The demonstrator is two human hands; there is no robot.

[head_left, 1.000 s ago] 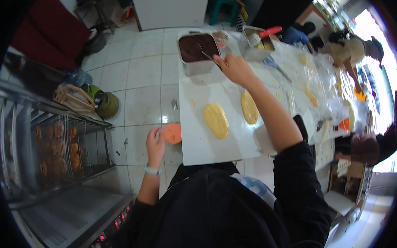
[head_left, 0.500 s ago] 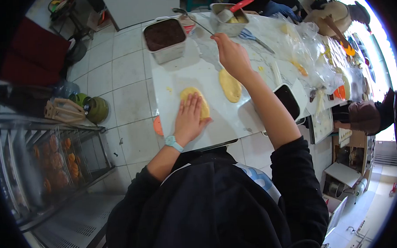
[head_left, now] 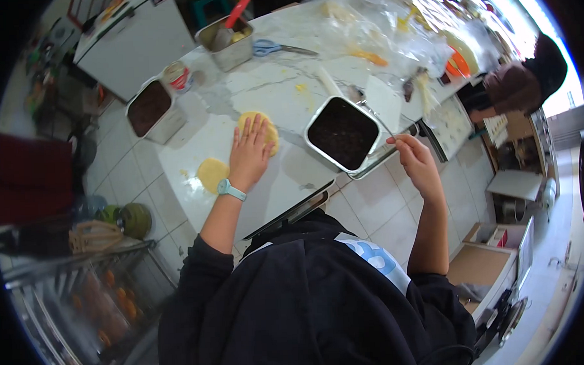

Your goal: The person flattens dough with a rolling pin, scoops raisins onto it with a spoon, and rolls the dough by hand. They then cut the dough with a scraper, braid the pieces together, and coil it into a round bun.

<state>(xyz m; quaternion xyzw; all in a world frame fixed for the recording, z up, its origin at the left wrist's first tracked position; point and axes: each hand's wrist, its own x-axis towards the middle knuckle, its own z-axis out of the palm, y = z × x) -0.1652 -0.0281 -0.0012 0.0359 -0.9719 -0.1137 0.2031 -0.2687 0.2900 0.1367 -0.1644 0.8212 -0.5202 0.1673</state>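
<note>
From here I see the left hand (head_left: 249, 161) spread flat on one flattened dough piece (head_left: 272, 135), another (head_left: 211, 175) beside its wrist, no dark paste (head_left: 344, 134) showing on either; the right hand (head_left: 416, 163) pinches a spoon (head_left: 378, 118) beside its tin (head_left: 327, 159)

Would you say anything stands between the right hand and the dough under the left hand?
Yes: a tin of dark filling lies between the right hand, which holds a spoon, and the dough, whose middle the left hand covers.
</note>
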